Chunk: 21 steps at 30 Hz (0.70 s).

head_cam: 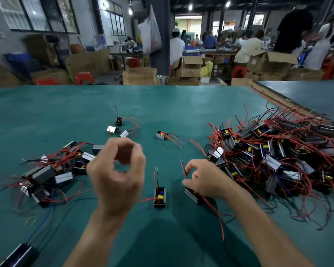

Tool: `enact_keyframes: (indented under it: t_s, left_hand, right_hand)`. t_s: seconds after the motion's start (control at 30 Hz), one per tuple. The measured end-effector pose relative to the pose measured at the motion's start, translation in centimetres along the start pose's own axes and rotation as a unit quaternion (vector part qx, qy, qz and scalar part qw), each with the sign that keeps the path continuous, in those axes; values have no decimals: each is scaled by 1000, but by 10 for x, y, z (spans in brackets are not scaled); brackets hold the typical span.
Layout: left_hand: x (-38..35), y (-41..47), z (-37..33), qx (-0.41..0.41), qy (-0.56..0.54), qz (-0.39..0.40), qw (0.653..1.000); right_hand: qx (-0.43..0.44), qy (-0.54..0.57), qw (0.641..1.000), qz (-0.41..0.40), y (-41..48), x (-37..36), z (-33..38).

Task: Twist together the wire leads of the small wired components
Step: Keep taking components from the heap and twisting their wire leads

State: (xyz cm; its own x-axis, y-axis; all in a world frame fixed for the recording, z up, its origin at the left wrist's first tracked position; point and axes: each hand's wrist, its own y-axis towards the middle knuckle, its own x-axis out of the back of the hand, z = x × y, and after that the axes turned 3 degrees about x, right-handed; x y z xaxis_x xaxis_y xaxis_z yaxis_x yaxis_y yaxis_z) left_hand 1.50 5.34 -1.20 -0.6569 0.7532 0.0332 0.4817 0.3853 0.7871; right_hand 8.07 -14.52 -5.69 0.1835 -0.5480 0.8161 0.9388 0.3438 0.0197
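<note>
Head view only. Green table mat across whole lower frame.

Left hand up off the mat, left of centre, fingers curled round toward thumb in a loose ring, motion-blurred. Nothing plainly in it; cannot tell if a thin wire pinched at the fingertips.

Right hand low on the mat, right of centre. Thumb and forefinger pinching lead pair, red plus black, bare tips pointing up. Remaining fingers curled over gripped component, a dark box with silver side lying on the mat under the palm, long red wire running from it toward the near edge.

Between the hands, apart from both: lone component, open face up, yellow and blue parts inside, own red and black leads standing upright, one red wire out to the left.

Big pile of same components, tangled red and black wires, right side of mat, just beside right hand. Smaller pile on left side, beside left hand.

Farther back mid-mat: cluster of three and a single one, well apart from hands.

Near-left corner: black box unit with blue cable; yellow rubber band near the cable.

Beyond the mat: cardboard boxes, red stools, people seated at benches, blurred.
</note>
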Motion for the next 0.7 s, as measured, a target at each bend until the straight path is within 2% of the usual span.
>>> enact_keyframes:
  t_s: [0.03,0.1,0.13,0.2,0.3,0.37,0.43,0.5,0.6,0.7]
  left_hand:
    - [-2,-9,-12,-42,-3,43,998]
    - [-16,-29,-25,-57,29,148,987]
    - [-25,-38,-27,-46,77,202,975]
    - [-37,-54,-22,-27,211,305,928]
    - [-39,-59,-4,26,375,360,854]
    - [-40,-54,6,59,408,369,833]
    - [-41,-46,15,96,386,364,842]
    - [-39,-38,24,149,317,336,874]
    - [-36,-34,33,182,255,284,906]
    - [-34,-32,33,208,223,271,913]
  right_hand:
    - [7,7,1000,-4,-1,-1,0]
    - [19,22,999,-26,-1,-1,0]
    - [20,27,999,-32,0,1,0]
    - [11,27,999,-31,0,3,0]
    - [1,8,999,-39,2,3,1]
    - [14,1,999,-46,2,2,1]
    - [22,-7,999,-48,2,2,0]
    - [24,-1,999,-43,2,2,-1]
    - [29,31,998,-37,1,0,-2]
    - [39,51,998,-28,0,1,0]
